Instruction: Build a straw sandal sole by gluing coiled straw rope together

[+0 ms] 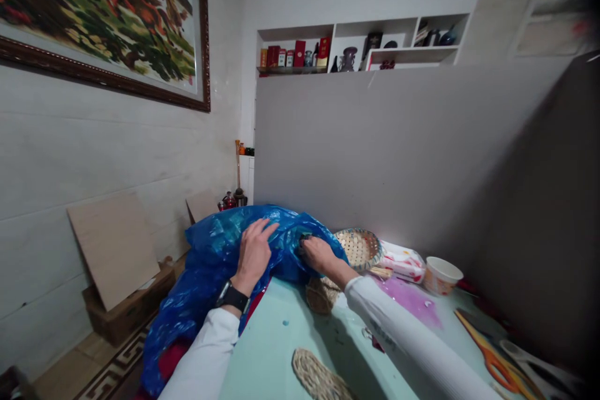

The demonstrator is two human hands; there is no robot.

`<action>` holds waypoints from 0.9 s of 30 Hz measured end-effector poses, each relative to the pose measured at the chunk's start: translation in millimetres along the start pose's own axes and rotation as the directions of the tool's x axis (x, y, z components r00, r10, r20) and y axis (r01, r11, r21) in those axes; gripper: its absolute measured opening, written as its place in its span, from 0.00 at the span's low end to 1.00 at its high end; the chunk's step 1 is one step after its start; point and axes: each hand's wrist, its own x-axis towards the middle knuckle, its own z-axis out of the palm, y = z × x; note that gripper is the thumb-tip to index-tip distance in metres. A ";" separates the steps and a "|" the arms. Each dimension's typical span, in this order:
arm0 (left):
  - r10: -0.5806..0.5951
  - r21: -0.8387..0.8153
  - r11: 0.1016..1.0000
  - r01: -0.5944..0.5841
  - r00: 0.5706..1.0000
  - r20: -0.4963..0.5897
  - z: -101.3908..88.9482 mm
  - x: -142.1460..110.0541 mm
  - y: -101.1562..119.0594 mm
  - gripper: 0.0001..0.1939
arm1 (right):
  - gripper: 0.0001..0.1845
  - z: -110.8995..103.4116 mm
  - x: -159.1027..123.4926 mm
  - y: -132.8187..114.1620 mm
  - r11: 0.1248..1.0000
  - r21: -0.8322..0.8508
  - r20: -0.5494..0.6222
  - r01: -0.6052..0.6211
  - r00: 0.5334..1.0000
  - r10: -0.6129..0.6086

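Observation:
A large blue plastic bag [210,275] slumps over the table's far left edge, with part of it hanging down. My left hand [255,250] rests on top of the bag, fingers stretched out and partly apart, a dark watch at the wrist. At the bag's opening, my right hand [319,253] has its fingers curled in at a small dark thing, too hidden to name. Just below that hand lies a brown woven piece [322,294] on the table. A braided straw sole [321,375] lies closer to me.
On the pale green tabletop [267,344], behind my right arm, are a woven basket [359,249], a white and red packet [403,260] and a paper bowl [442,275]. Orange-handled scissors [499,365] lie at right. A grey panel [375,150] stands behind the table.

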 end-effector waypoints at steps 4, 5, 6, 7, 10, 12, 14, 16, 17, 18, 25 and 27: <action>0.232 -0.077 0.970 -0.230 0.972 0.028 13.0 -6.4 15.9 0.17 | 0.18 -10.6 5.7 7.4 0.994 0.085 -0.043 -0.061 0.997 0.065; 0.249 -0.087 0.966 -0.246 0.968 0.029 17.1 -9.9 17.0 0.17 | 0.18 -13.9 7.3 10.3 0.991 0.109 -0.048 -0.076 0.995 0.082; 0.253 -0.094 0.964 -0.249 0.967 0.028 21.0 -13.3 17.1 0.17 | 0.18 -17.0 8.9 13.1 0.987 0.133 -0.048 -0.087 0.994 0.095; 0.248 -0.099 0.964 -0.245 0.968 0.025 24.4 -16.3 16.4 0.17 | 0.18 -19.9 10.4 15.8 0.983 0.157 -0.045 -0.093 0.994 0.102; 0.205 -0.110 0.973 -0.204 0.979 -0.001 30.6 -20.5 13.4 0.17 | 0.18 -26.1 14.2 22.0 0.969 0.230 -0.022 -0.087 0.995 0.094; 0.168 -0.126 0.977 -0.170 0.985 -0.028 31.0 -18.5 12.8 0.18 | 0.18 -29.6 15.9 25.5 0.959 0.277 -0.012 -0.063 0.998 0.069; 0.134 -0.154 0.978 -0.141 0.989 -0.058 28.0 -13.9 14.1 0.17 | 0.18 -34.1 16.0 29.1 0.949 0.315 -0.021 -0.021 0.999 0.029; 0.100 -0.196 0.974 -0.116 0.991 -0.090 21.1 -8.4 16.8 0.16 | 0.18 -39.5 13.8 32.2 0.943 0.332 -0.060 0.031 0.998 -0.011; 0.080 -0.218 0.971 -0.102 0.991 -0.109 16.3 -5.8 18.6 0.16 | 0.18 -42.1 11.6 33.3 0.942 0.330 -0.088 0.053 0.996 -0.025; 0.057 -0.241 0.967 -0.087 0.990 -0.129 10.8 -3.5 20.5 0.15 | 0.18 -44.3 8.9 34.0 0.944 0.321 -0.118 0.069 0.992 -0.032; -0.051 -0.364 0.930 -0.044 0.968 -0.247 -22.6 3.0 35.4 0.14 | 0.16 -42.6 -9.7 29.3 0.970 0.211 -0.199 0.118 0.977 -0.075; -0.046 -0.390 0.919 -0.062 0.964 -0.262 -25.1 3.3 37.9 0.14 | 0.16 -42.7 -10.7 28.9 0.970 0.205 -0.190 0.131 0.978 -0.091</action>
